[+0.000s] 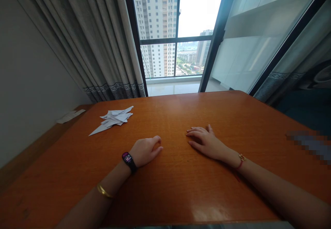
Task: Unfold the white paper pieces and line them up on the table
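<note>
My left hand [145,151] rests on the wooden table [176,187], its fingers loosely curled and the thumb apart from the forefinger. Nothing shows in it. Opposite, my right hand [203,140] lies palm down on the same tabletop with its fingers spread, also without anything in it. A gap of bare wood separates the two hands. Beyond my left hand, a small heap of folded white paper pieces [116,117] sits near the table's far left corner, one pointed piece sticking out toward me. Neither hand touches the paper.
Past the table's left edge, a flat pale strip [71,116] lies on a lower brown ledge by the wall. Grey curtains [103,43] hang behind the far left corner. A dark-framed glass door [217,36] stands beyond the far edge. At right, a patch [310,144] is pixelated.
</note>
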`<state>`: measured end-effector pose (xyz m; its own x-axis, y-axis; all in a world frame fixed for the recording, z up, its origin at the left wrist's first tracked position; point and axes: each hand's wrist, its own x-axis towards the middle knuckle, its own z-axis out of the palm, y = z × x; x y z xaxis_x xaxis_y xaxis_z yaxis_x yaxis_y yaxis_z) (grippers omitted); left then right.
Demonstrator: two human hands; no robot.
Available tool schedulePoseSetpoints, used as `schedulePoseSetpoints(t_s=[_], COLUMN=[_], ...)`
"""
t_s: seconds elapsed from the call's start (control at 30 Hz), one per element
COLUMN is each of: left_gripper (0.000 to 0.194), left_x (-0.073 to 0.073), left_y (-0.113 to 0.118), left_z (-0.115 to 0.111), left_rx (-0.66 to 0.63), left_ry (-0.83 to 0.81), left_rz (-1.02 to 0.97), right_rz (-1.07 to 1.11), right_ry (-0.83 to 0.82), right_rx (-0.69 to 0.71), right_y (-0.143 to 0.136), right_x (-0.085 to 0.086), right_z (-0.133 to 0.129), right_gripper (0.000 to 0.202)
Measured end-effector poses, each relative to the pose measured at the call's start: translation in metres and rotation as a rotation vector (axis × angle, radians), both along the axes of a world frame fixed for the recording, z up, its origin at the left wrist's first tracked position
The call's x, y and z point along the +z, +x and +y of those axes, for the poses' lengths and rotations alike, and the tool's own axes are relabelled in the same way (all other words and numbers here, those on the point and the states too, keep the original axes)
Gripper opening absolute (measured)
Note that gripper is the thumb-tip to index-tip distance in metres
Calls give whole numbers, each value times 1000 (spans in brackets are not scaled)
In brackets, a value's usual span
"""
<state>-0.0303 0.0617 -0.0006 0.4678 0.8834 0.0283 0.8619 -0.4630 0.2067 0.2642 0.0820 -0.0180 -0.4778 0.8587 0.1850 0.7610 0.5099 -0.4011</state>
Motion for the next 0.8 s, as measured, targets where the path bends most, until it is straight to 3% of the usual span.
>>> schedulePoseSetpoints(t_s=[0.8], left_gripper=[21], left_x=[4], left_y=[2], left_z=[1], left_rx=[13], left_ry=[-19], left_rz=[-6], right_rz=[-11], right_ry=[8], right_rx=[9], right_y=[0], right_x=[1], right_z=[0], right_gripper=[31])
